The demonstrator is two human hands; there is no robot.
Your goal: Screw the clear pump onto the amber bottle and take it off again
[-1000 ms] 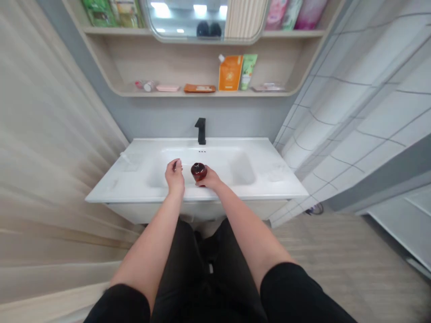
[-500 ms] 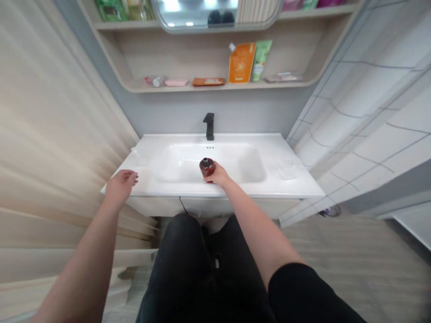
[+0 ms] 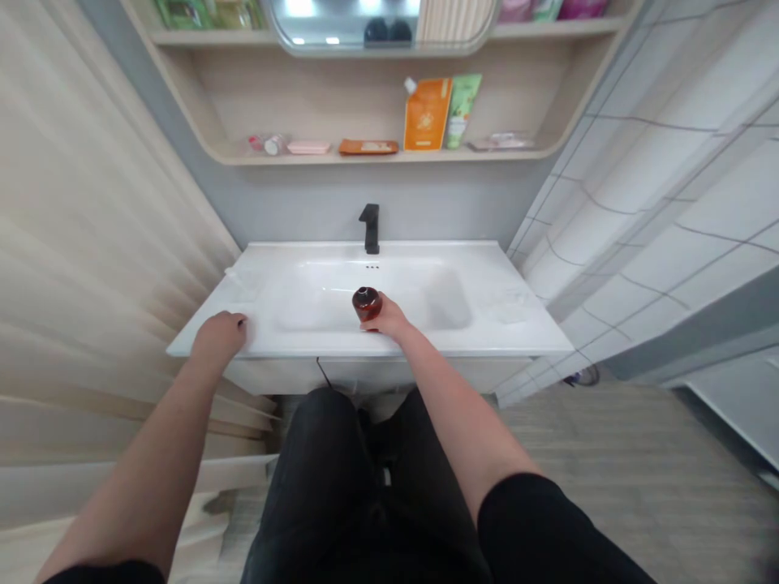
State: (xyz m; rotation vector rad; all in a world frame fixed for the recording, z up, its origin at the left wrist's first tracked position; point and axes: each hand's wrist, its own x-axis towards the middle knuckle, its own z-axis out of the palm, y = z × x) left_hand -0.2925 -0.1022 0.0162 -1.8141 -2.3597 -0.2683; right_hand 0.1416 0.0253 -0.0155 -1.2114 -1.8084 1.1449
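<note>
My right hand [image 3: 389, 318] is wrapped round a glossy reddish-brown bottle [image 3: 367, 302], held upright over the front part of the white sink basin [image 3: 441, 296]. A narrow neck shows at the bottle's top, and no cap is visible on it. On the left, my left hand [image 3: 217, 337] is closed above the front left of the white counter [image 3: 268, 341]. Its fingers are curled in, and whatever they may hold is hidden. Just beyond it lies a clear, hard-to-see item [image 3: 247, 284] on the counter.
A black faucet [image 3: 370, 229] stands behind the basin. Above, a shelf [image 3: 273, 159] carries an orange pouch [image 3: 427, 115], a green tube [image 3: 463, 109] and several small items. A pale curtain [image 3: 122, 203] hangs at left; white tiles and a pipe [image 3: 565, 243] are at right.
The fingers of my left hand have curled in more, and the hand sits slightly lower. My right hand keeps the bottle over the basin. The whole view has shifted slightly.
</note>
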